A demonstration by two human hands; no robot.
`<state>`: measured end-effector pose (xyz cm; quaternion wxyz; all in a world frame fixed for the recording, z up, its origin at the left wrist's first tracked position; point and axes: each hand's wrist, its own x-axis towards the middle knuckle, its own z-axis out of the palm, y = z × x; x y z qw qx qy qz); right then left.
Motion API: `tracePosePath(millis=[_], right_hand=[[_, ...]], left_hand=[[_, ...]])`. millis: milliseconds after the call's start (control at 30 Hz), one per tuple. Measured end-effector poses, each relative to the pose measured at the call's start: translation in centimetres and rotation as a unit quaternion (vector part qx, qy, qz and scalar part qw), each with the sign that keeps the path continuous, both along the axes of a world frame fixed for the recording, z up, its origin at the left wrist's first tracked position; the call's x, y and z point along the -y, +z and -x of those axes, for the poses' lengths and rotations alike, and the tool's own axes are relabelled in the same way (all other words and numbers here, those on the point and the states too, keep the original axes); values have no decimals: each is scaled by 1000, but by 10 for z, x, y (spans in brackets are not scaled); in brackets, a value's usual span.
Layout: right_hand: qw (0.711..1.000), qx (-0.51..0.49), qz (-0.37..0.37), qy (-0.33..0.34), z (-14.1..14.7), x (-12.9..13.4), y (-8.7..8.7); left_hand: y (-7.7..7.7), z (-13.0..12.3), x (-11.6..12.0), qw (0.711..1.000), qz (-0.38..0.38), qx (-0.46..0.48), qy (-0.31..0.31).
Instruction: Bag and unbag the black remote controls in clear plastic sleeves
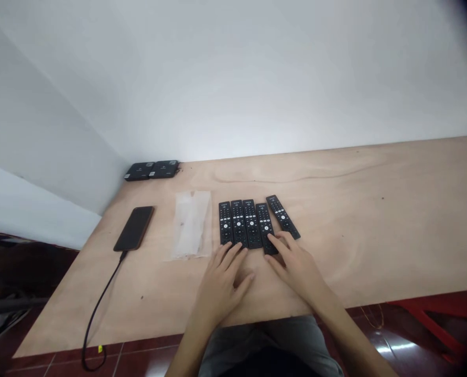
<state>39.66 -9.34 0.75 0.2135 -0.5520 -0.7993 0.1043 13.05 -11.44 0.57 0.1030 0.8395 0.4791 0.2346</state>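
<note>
Several black remote controls lie side by side on the plywood table (pixel 375 241), with white round buttons at their middles. The leftmost remote (pixel 225 222) and its two neighbours stand straight and close together. A fourth remote (pixel 264 222) lies slightly askew, and the rightmost remote (pixel 282 215) tilts further. My right hand (pixel 296 269) rests its fingertips on the lower end of the fourth remote, fingers spread. My left hand (pixel 221 285) lies flat on the table, its fingertips at the lower ends of the left remotes.
A clear plastic sleeve (pixel 191 225) lies left of the remotes. Further left is a black smartphone (pixel 133 228) with a black cable (pixel 99 309) hanging over the table's front edge. Two black square devices (pixel 151 169) sit in the back corner against the white wall.
</note>
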Motion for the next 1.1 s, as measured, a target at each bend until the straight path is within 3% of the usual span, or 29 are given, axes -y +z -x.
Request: tracePosePath(millis=[333,1100], right_hand=[[999,1,-28,-38,8,-4,-4],[998,-17,-53,-40,10,-5,-13]], left_hand=[[-1,0,0,998,-30,18,60],[-1,-3,0,998,-30,6,62]])
